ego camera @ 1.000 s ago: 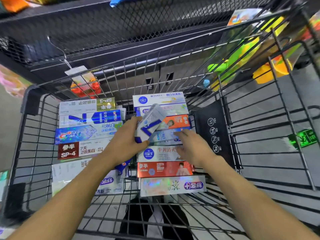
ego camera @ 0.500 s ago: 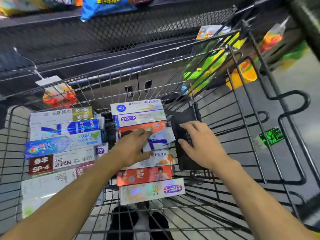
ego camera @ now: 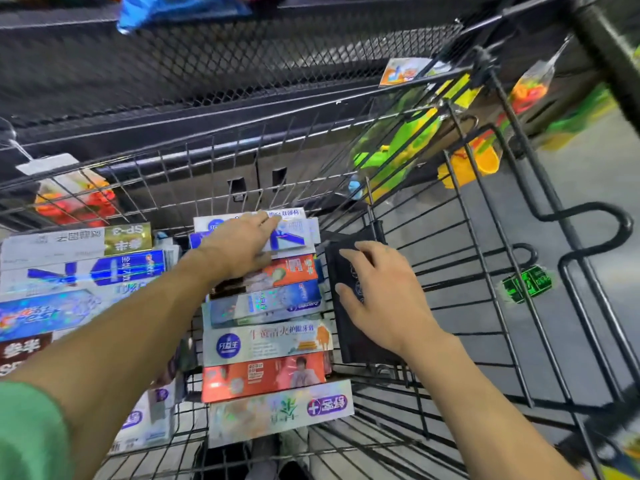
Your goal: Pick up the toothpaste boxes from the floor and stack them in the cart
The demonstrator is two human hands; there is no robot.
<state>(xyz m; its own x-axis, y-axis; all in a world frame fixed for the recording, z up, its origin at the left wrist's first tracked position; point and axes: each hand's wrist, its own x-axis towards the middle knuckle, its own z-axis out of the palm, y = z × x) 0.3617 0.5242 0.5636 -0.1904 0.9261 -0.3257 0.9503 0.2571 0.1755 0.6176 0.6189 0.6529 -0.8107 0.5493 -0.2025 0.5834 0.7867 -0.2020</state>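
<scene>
Left hand [ego camera: 239,249]: reaching forward, palm down, back of hand facing the camera. Fingers extending ahead and lying flat, pressing down on what lies under them; thumb tucking beneath the palm on the near right side. Not closing around anything visible. Left forearm running in from the lower left, bare up to a green sleeve at the near edge.

Right hand [ego camera: 382,299]: hovering just right of and nearer than the left hand, palm down, fingers spreading loosely and pointing up-left, holding nothing. Right forearm entering from the lower right, bare, angling toward the left hand.
</scene>
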